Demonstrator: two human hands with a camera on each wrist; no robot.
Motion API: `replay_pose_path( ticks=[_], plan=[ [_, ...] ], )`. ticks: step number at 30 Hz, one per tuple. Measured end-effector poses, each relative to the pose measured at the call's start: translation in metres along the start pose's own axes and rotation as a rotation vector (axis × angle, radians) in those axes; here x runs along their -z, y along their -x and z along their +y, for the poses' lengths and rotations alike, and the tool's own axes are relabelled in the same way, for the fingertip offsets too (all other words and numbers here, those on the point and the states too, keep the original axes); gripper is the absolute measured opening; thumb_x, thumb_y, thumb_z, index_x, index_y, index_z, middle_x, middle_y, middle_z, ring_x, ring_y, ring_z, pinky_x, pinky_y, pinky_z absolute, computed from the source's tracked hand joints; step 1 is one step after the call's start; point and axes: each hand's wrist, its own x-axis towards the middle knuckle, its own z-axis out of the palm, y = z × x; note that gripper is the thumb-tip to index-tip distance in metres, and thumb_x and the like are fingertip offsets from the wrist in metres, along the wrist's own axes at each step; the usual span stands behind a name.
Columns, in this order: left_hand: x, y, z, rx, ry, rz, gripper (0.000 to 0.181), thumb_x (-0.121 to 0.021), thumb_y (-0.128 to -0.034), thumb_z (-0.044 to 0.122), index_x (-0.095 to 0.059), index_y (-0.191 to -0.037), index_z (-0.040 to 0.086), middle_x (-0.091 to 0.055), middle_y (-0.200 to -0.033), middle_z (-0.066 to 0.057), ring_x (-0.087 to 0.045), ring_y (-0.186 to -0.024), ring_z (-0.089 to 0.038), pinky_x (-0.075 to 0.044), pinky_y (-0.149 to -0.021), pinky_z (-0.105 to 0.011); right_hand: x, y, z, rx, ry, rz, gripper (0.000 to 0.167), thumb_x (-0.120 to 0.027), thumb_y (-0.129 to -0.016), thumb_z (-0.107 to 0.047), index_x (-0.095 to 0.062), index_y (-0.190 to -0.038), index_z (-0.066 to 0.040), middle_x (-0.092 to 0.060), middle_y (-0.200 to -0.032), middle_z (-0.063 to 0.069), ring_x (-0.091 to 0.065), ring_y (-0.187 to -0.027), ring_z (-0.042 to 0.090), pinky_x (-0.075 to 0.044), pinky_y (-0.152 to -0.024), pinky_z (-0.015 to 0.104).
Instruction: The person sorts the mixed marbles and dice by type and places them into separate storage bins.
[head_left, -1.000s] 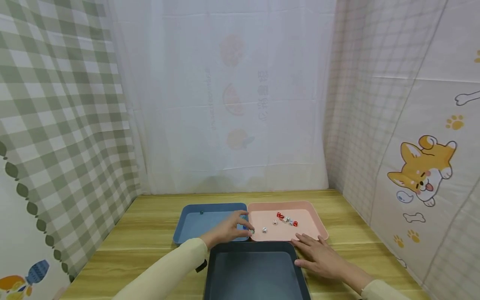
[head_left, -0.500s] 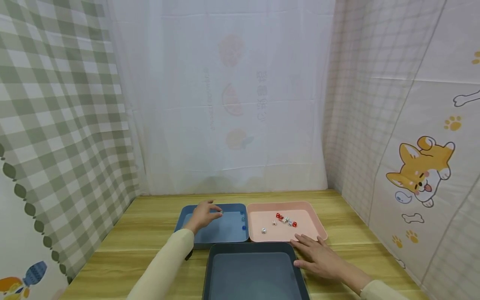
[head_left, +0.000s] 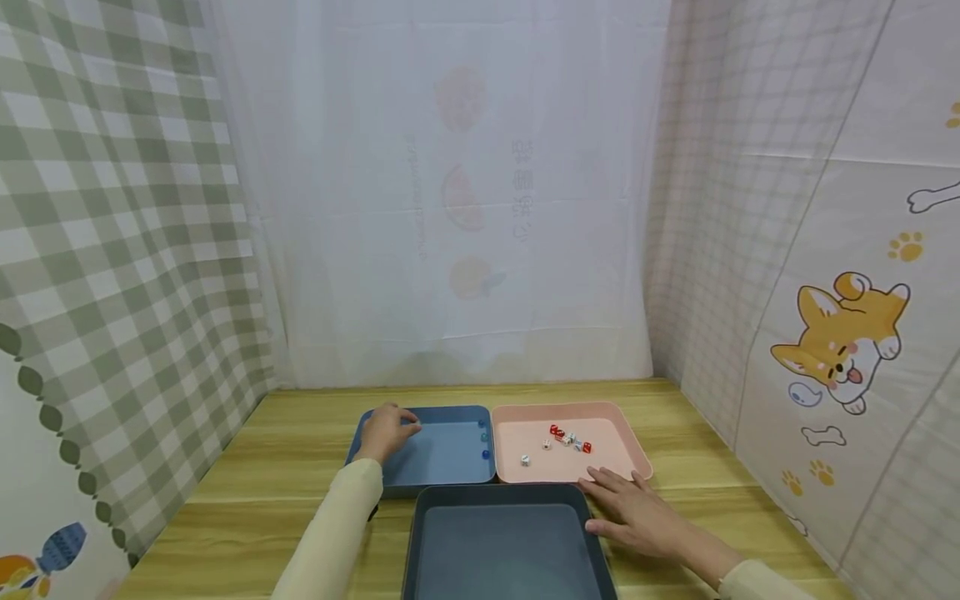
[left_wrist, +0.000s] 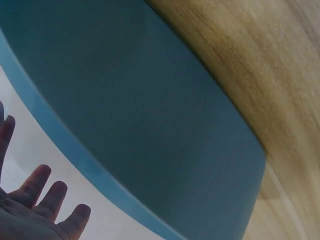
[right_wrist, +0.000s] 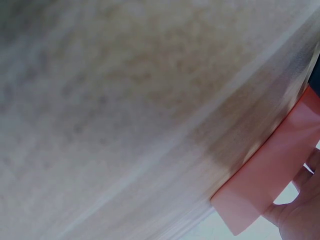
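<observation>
My left hand is over the left part of the blue tray, its thumb and a finger pinching a small, pale, see-through marble. Three small marbles, one of them dark blue, lie along the tray's right side. In the left wrist view, the other fingers spread loosely beyond the tray wall. My right hand rests, fingers stretched out, at the near right corner of the pink tray, beside the dark tray. Whatever lies beneath the left hand is hidden.
Several red and white dice lie in the pink tray, with a white die nearer its front left. A dark grey tray stands in front of both trays on the wooden table. Curtains enclose the back and sides.
From beside the border of the blue and pink trays, my left hand has moved left across the blue tray, carrying the marble. The right hand has stayed in place.
</observation>
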Motion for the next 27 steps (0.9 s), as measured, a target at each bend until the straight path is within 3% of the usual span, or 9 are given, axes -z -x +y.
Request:
replay_pose_path(
  ticks=[12,20,27],
  plan=[
    [-0.006,-0.012,-0.001,0.042,-0.009,-0.012,0.025,-0.071,-0.094,0.025,-0.077,-0.112,0.01,-0.057,-0.133,-0.024,-0.049,-0.128,-0.042,-0.036,-0.102,-0.063,-0.002,0.0,0.0,-0.003,0.008,0.008,0.068,-0.056,-0.096,-0.056,-0.054,-0.144,-0.009,-0.047,-0.148,0.019,-0.04,-0.136,0.043,-0.023,-0.101,0.076],
    [-0.004,-0.011,0.008,-0.01,-0.021,-0.026,0.027,-0.073,-0.0926,0.027,-0.076,-0.113,0.009,-0.057,-0.134,-0.024,-0.052,-0.126,-0.041,-0.038,-0.101,-0.061,-0.002,0.0,0.001,-0.005,0.005,0.004,0.068,-0.055,-0.096,-0.056,-0.053,-0.145,-0.01,-0.046,-0.149,0.018,-0.04,-0.137,0.043,-0.022,-0.101,0.076],
    [-0.009,-0.011,0.033,-0.108,0.067,-0.08,0.03,-0.073,-0.0927,0.026,-0.074,-0.118,0.01,-0.052,-0.142,-0.022,-0.045,-0.133,-0.042,-0.032,-0.106,-0.062,-0.002,0.001,0.001,0.002,-0.002,0.006,0.067,-0.055,-0.096,-0.056,-0.053,-0.145,-0.009,-0.046,-0.148,0.019,-0.04,-0.137,0.043,-0.022,-0.101,0.076]
  ],
)
